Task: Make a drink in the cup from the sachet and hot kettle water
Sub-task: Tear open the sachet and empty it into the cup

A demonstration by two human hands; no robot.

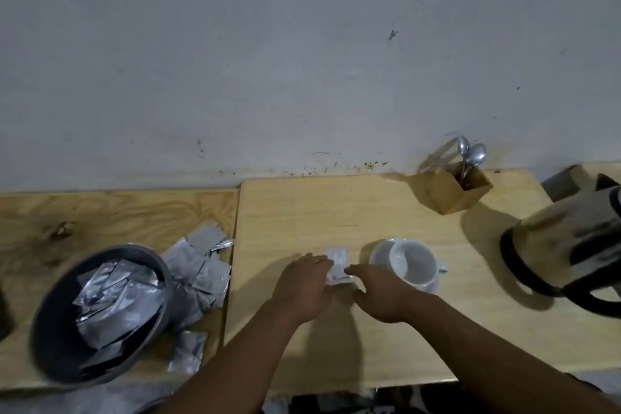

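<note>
While both hands pinch the small silver sachet (337,266) just beside the white cup (412,265), the left hand (304,286) closed on its near-left edge and the right hand (379,294) on its right edge, the likely risk is a sudden tear. Pulled too hard here, short of the cup's mouth, the powder could scatter over the bench (336,212) rather than land inside. Beyond the cup to the right stands the kettle (564,252); a swinging elbow might knock it, and hot water would spill.
</note>
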